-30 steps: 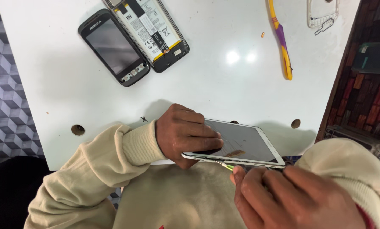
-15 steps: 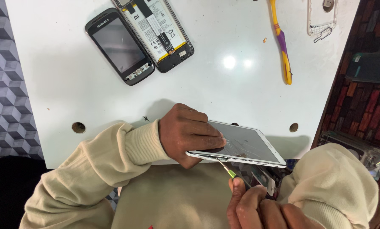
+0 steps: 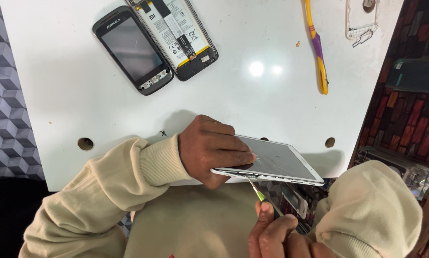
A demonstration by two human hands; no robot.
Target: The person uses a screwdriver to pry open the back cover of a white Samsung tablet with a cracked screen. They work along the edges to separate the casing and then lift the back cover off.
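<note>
My left hand (image 3: 213, 149) grips a white smartphone (image 3: 276, 162) with a cracked screen, held flat just past the near edge of the white table (image 3: 253, 100). Its fingers lie over the left part of the glass. My right hand (image 3: 276, 236) sits low in the frame and pinches a thin green-tipped pry tool (image 3: 257, 191). The tool's tip touches the phone's near side edge, at the seam. Both arms wear cream sleeves.
On the table's far side lie a dark keypad phone (image 3: 133, 50) and an opened phone showing its battery (image 3: 178, 33). A yellow and purple toothbrush (image 3: 317, 48) and a clear phone case (image 3: 363, 19) lie to the right. A brick-patterned surface holds dark parts at far right.
My right hand has dropped lower and pulled back from the phone, so the green tool now shows, its tip at the phone's edge. The left hand keeps its hold.
</note>
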